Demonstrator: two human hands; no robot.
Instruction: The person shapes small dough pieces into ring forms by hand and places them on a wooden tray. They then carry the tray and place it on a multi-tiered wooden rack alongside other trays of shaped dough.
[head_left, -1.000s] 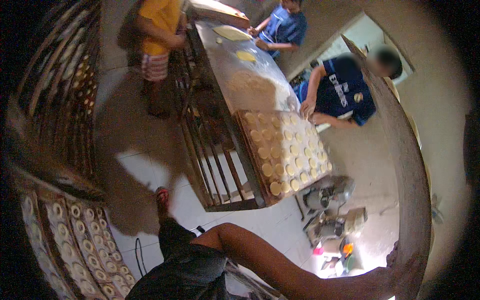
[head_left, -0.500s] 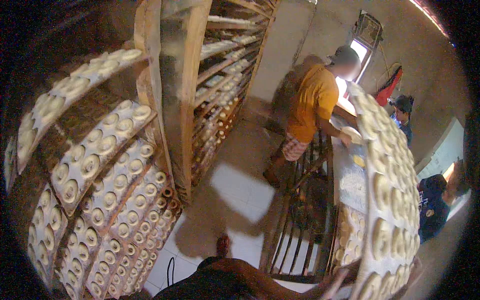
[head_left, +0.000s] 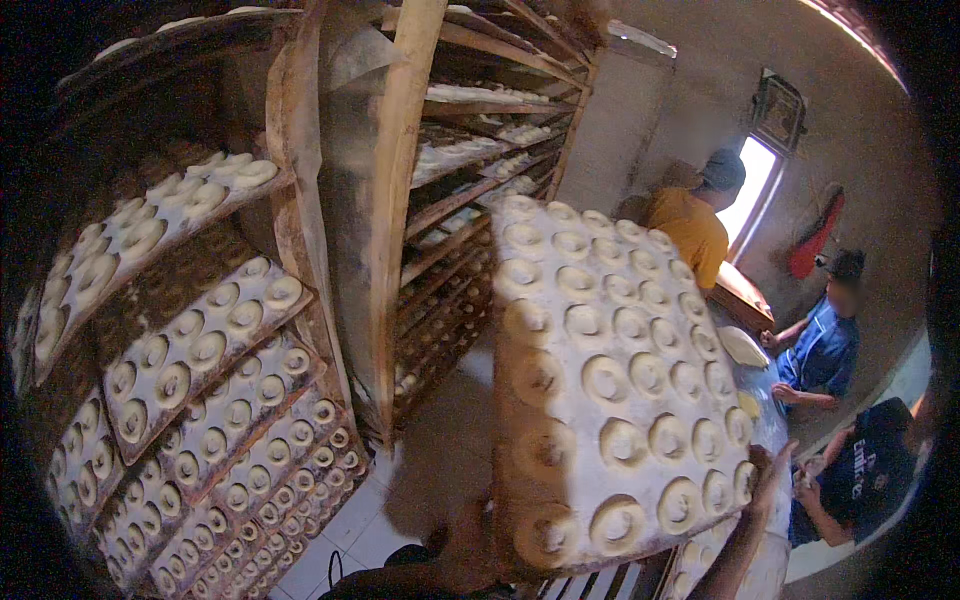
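Observation:
A large floured tray (head_left: 640, 420) of several rows of pale dough rings fills the centre, tilted, in front of me. My right hand (head_left: 760, 470) grips its right edge near the lower corner. My left hand (head_left: 478, 535) is at the lower left edge in shadow, supporting the tray, with fingers partly hidden. Just left of it stands a rack (head_left: 292, 200) full of similar trays of dough rings, and a taller wooden rack (head_left: 410, 200) with loaded shelves is behind.
A worker in orange (head_left: 685, 230) stands behind the tray. At the right, a worker in blue (head_left: 820, 350) and one in dark navy (head_left: 855, 475) are at a work table (head_left: 760, 375). Tiled floor (head_left: 355, 515) shows below the racks.
My view has swung toward the racks. The tray, seen edge-on at the right before, has moved left and turned, so its ring-covered top now faces me.

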